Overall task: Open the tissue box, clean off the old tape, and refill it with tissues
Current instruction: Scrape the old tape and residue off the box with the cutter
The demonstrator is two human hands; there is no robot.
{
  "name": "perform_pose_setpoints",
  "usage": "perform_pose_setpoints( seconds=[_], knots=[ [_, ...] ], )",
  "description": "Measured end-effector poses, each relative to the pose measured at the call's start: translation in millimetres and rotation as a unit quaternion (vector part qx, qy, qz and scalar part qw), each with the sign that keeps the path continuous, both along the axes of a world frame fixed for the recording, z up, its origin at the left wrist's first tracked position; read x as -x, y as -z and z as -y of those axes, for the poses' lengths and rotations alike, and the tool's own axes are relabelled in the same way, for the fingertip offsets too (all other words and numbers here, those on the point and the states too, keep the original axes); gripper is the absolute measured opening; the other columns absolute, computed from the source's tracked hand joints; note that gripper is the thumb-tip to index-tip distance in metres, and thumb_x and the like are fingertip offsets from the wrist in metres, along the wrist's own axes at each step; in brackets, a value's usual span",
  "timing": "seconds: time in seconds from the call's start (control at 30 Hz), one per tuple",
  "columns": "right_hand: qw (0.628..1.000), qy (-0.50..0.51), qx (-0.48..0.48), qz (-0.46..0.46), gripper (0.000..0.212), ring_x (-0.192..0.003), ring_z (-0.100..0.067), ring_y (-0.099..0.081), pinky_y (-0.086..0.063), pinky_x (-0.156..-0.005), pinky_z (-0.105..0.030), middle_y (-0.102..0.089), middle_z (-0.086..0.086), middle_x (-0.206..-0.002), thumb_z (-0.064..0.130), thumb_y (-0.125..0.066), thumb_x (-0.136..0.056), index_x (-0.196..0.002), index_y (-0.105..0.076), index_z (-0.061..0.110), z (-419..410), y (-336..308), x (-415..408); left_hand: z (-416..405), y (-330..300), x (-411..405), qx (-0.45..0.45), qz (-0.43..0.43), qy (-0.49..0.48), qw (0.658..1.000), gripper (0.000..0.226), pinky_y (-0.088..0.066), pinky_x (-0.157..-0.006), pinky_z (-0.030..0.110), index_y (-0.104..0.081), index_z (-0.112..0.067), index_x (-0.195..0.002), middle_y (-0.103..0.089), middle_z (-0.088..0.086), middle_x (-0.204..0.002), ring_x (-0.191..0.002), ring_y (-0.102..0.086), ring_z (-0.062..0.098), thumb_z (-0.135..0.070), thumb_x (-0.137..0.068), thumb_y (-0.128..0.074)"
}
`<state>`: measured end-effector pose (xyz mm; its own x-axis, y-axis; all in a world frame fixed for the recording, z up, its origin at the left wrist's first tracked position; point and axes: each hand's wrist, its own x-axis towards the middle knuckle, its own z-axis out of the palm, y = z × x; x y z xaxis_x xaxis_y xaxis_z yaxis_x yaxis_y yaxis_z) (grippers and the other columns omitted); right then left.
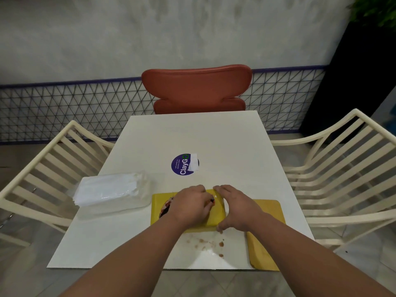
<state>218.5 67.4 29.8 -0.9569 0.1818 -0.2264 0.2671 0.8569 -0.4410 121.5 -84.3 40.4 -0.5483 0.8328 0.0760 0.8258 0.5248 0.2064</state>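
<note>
Two hands are down on the yellow tissue box, which lies flat near the front edge of the white tabletop. The left hand rests on top of it with fingers curled toward a small white scrap near the far edge, seemingly pinching or scraping at it, though I cannot quite tell whether anything is held between the fingertips. The right hand lies along the box's right end, fingers fairly straight over the top and thumb down by the near corner, bracing it.

A second yellow piece, probably the lid, lies just to the right, partly under the right forearm. The pack of tissues in clear wrap waits to the left, near the box but apart from it. Brownish flecks dot the tabletop in front, and a strip of white tape is stuck across the round purple sticker farther back.

It looks like the tape-cleaning step. To do it well, I would keep the right hand pressing firmly so the box does not slide, lift an edge of the residue with a fingernail, and peel low and slowly so the surface does not tear. Scraps could go with that parked strip, away from the tissues.
</note>
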Motion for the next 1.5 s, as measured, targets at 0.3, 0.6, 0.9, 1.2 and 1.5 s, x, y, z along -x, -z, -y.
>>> perform_pose_setpoints(
  seconds=[0.3,0.6,0.9,1.2,1.5],
  knots=[
    [1.0,0.0,0.0,0.004,0.121,-0.139,-0.015,-0.031,-0.044,-0.103,-0.036,-0.019,0.015,-0.157,0.046,-0.088,-0.059,-0.154,-0.015,0.033,-0.4,-0.3,0.6,-1.1,-2.5,-3.2,0.006,0.014,0.033,0.999,0.032,-0.04,-0.072,0.028,-0.065,-0.031,-0.118,-0.059,-0.004,-0.104,-0.094,-0.055,0.016,-0.038,-0.096,-0.043],
    [1.0,0.001,0.004,0.005,0.122,-0.139,-0.015,-0.031,-0.044,-0.103,-0.036,-0.019,0.014,-0.157,0.046,-0.089,-0.058,-0.154,-0.015,0.033,-0.6,0.8,0.4,2.6,-1.8,-3.9,0.008,0.014,0.044,0.999,0.032,-0.044,-0.074,0.032,-0.066,-0.03,-0.118,-0.06,-0.002,-0.103,-0.093,-0.056,0.018,-0.037,-0.097,-0.043],
    [1.0,0.003,0.006,0.005,0.122,-0.14,-0.015,-0.03,-0.043,-0.104,-0.038,-0.018,0.015,-0.157,0.046,-0.089,-0.058,-0.154,-0.014,0.034,-1.6,1.2,1.1,8.1,-0.3,2.0,0.003,-0.011,-0.028,1.0,0.033,-0.043,-0.076,0.028,-0.063,-0.031,-0.121,-0.058,-0.004,-0.11,-0.098,-0.055,0.017,-0.039,-0.098,-0.04],
    [1.0,0.005,0.012,0.011,0.123,-0.14,-0.015,-0.03,-0.041,-0.106,-0.038,-0.019,0.015,-0.157,0.044,-0.09,-0.058,-0.154,-0.014,0.034,-1.6,-0.8,2.7,46.9,3.2,28.3,0.007,0.008,-0.107,0.994,0.029,-0.045,-0.071,0.029,-0.066,-0.034,-0.115,-0.058,-0.007,-0.106,-0.095,-0.058,0.017,-0.039,-0.097,-0.043],
    [1.0,0.0,0.007,0.01,0.122,-0.138,-0.016,-0.032,-0.043,-0.103,-0.037,-0.02,0.014,-0.157,0.043,-0.09,-0.058,-0.154,-0.015,0.033,-1.4,-1.4,3.0,26.4,5.8,-11.4,-0.006,0.025,-0.001,1.0,0.031,-0.043,-0.075,0.028,-0.065,-0.032,-0.118,-0.059,-0.005,-0.106,-0.1,-0.056,0.017,-0.04,-0.097,-0.044]
  ],
)
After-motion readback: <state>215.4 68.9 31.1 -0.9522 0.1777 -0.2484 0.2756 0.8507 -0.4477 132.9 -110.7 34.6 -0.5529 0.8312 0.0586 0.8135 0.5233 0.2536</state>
